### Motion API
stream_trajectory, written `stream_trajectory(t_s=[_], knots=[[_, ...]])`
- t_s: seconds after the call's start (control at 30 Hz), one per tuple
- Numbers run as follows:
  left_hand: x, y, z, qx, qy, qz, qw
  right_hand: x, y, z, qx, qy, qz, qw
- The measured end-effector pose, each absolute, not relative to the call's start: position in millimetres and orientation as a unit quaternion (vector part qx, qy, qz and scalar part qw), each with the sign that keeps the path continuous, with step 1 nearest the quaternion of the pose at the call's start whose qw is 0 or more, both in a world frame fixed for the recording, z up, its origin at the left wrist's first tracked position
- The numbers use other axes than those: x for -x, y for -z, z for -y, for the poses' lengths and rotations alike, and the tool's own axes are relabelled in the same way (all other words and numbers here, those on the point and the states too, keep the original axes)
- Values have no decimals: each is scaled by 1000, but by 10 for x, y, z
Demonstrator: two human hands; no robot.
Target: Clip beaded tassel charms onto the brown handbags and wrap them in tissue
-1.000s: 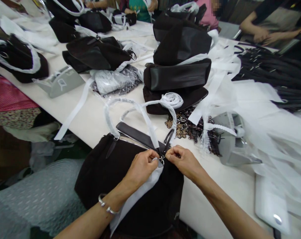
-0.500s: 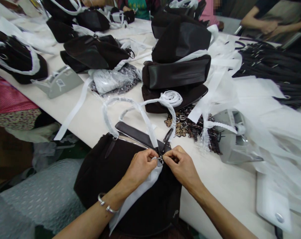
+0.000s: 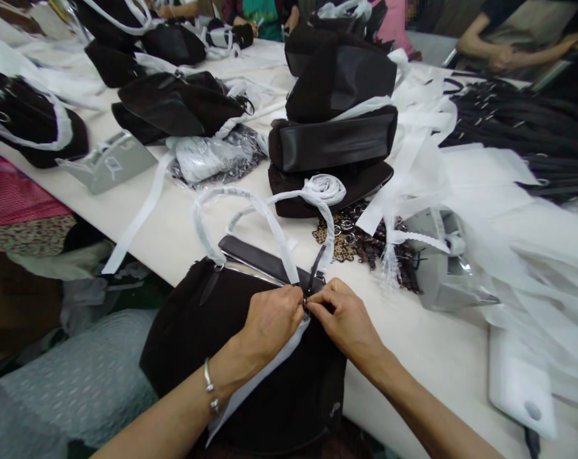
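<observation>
Head view: dark brown suede handbag point(image 3: 251, 357) hangs over white table point(image 3: 427, 357) edge at 6 o'clock; could slide off if tugged. White tissue strip point(image 3: 258, 376) pinched in left hand point(image 3: 272, 319) may tear. Right hand point(image 3: 346, 319) pinches small metal ring point(image 3: 306, 305); slip likely. No legible writing.

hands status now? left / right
Left hand: closed, pinching the white strip at the bag.
Right hand: closed, pinching beside the left; what it pinches is hidden.
</observation>
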State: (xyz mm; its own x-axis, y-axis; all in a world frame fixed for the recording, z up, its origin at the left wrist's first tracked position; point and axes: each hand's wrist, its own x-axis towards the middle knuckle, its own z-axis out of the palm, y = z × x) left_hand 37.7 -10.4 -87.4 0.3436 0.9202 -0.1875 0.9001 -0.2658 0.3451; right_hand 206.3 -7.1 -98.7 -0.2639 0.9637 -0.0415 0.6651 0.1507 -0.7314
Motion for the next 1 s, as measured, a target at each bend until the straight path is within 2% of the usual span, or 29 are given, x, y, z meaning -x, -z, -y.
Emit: stream_trajectory(t_s=[0.2, 0.33, 0.63, 0.7, 0.8, 0.9, 1.0], knots=[[-376, 843, 151, -805, -28, -565, 179, -2125, 868, 24, 523, -218, 802, 190], [-352, 798, 116, -804, -7, -556, 211, -2099, 876, 10, 518, -193, 819, 156], [-376, 818, 98, -797, 11, -571, 194, -1972, 936, 66, 508, -174, 833, 132], [-369, 830, 122, -796, -11, -574, 191, -1994, 914, 50, 510, -185, 827, 148], [-363, 819, 156, -785, -89, -579, 200, -2034, 854, 24, 505, -209, 807, 224], [-360, 785, 165, -751, -180, -583, 253, -2035, 798, 20, 481, -255, 781, 307], [-337, 765, 162, -717, -244, -568, 322, -2006, 780, 30, 472, -329, 746, 335]])
